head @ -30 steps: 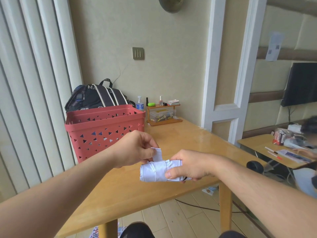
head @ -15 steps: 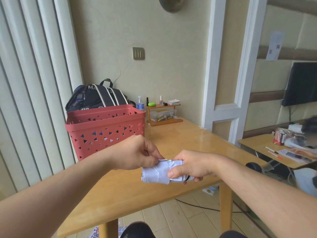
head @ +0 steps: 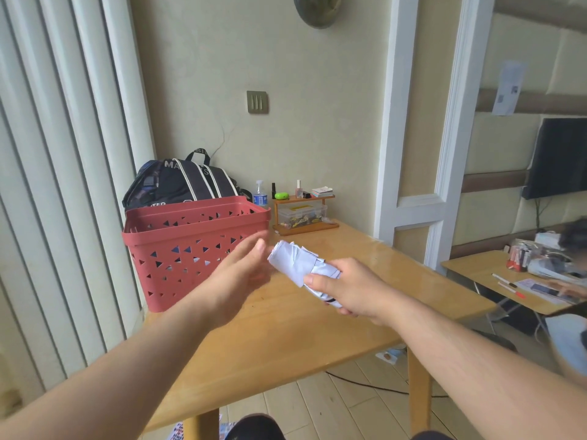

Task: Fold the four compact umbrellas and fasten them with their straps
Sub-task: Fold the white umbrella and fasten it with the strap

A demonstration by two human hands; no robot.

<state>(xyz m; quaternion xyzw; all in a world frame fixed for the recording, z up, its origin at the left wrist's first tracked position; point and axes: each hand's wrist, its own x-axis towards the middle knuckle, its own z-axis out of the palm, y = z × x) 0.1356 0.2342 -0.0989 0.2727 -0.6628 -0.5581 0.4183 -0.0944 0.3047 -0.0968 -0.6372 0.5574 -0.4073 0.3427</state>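
The right hand (head: 346, 289) grips the handle end of a rolled white compact umbrella (head: 297, 260), holding it above the tabletop (head: 317, 331) with its free end angled toward the red perforated basket (head: 190, 246). The left hand (head: 241, 274) hovers just beside that end, fingers spread and holding nothing — slightly blurred. Whether the strap is fastened cannot be seen; checking it before setting the umbrella down seems wise — a loose wrap would unroll.

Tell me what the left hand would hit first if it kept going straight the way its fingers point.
Most likely the red basket. The left hand, open and blurred, points up and away toward the basket's near right corner. The white umbrella lies just right of that line; depth is unclear.
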